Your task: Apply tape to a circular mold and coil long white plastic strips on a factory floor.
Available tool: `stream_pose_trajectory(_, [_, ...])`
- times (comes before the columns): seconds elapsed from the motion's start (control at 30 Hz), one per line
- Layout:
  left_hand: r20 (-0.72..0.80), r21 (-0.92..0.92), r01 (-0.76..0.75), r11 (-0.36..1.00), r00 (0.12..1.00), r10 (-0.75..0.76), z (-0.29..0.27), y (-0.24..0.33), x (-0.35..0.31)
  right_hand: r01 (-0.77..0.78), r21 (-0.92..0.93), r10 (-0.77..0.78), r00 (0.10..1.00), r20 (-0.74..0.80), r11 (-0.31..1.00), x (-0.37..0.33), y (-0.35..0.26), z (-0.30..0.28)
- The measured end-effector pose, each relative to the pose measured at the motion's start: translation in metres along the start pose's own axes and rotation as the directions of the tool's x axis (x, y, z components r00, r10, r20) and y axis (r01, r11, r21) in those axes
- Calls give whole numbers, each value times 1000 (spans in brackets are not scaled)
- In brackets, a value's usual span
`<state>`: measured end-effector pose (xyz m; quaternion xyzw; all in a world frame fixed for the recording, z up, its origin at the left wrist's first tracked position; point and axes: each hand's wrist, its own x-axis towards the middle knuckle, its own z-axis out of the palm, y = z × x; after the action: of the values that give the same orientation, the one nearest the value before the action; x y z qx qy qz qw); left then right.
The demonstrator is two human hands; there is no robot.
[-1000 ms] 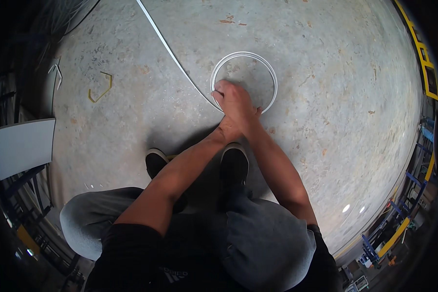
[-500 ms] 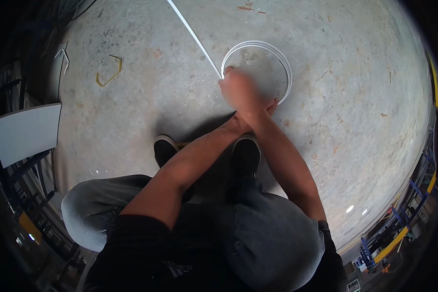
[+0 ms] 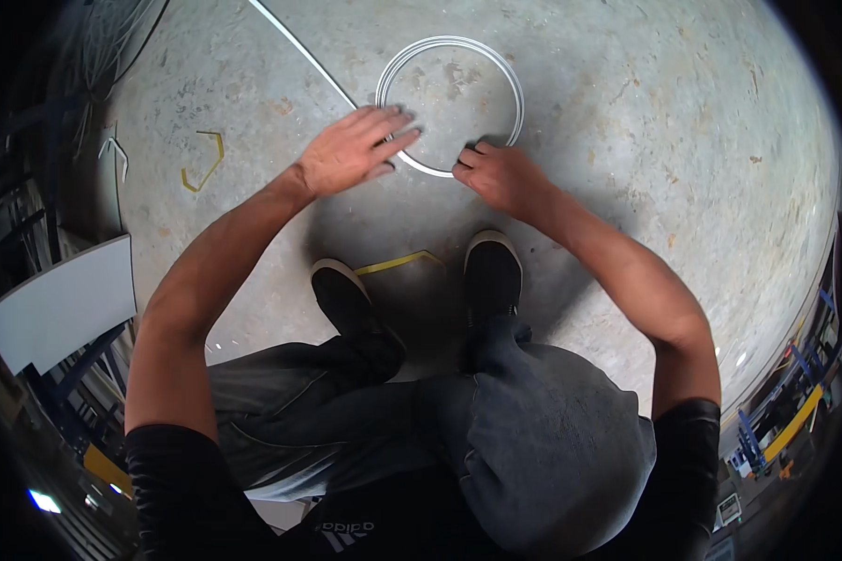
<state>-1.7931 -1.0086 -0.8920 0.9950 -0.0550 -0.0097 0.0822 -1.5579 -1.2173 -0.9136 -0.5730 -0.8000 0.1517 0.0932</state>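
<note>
Because the white coil (image 3: pixel 451 40) is lying flat on the concrete floor (image 3: pixel 608 234), its loops are resting nearly together, with the ground probably bearing their weight. We are finding the right hand (image 3: pixel 502 178) at the coil's near right rim — its fingers are curling closed over the loops, apparently pinning them so that they are not springing apart. The left hand (image 3: pixel 351 150) is reaching over the coil's left rim; its fingers are spreading open and gripping nothing that we are seeing, though we are unable to tell whether they are touching the loops. A straight white length (image 3: pixel 306 54) is running away to the coil's far left, its lower end disappearing behind that hand. On the coil's near side, a yellow strip (image 3: pixel 398 262) is lying between the left shoe (image 3: pixel 343 297) and right shoe (image 3: pixel 492 271) — a stance likely keeping the coil within easy reach of both hands.
</note>
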Motion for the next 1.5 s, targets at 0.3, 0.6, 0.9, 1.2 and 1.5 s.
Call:
stream_pose_trajectory(0.3, [140, -161, -129, 978, 978, 152, 28, 23, 41, 265, -19, -243, 911, 334, 964, -40, 59, -38])
stream_pose_trajectory(0.6, [-201, -296, 169, 940, 951, -235, 76, 141, 112, -227, 0, 227, 972, -66, 974, -77, 92, -70])
stream_pose_trajectory(0.9, [-227, -382, 181, 906, 932, -282, 74, 133, 118, -766, 519, 919, 246, -308, 379, -64, 7, -7])
stream_pose_trajectory(1.2, [-257, -361, 158, 919, 931, -260, 71, 133, 119, -801, 403, 885, 319, -340, 443, -50, 42, -10])
stream_pose_trajectory(1.5, [-250, -388, 119, 914, 941, -229, 67, 129, 104, -796, 410, 892, 352, -286, 445, -41, 37, -10])
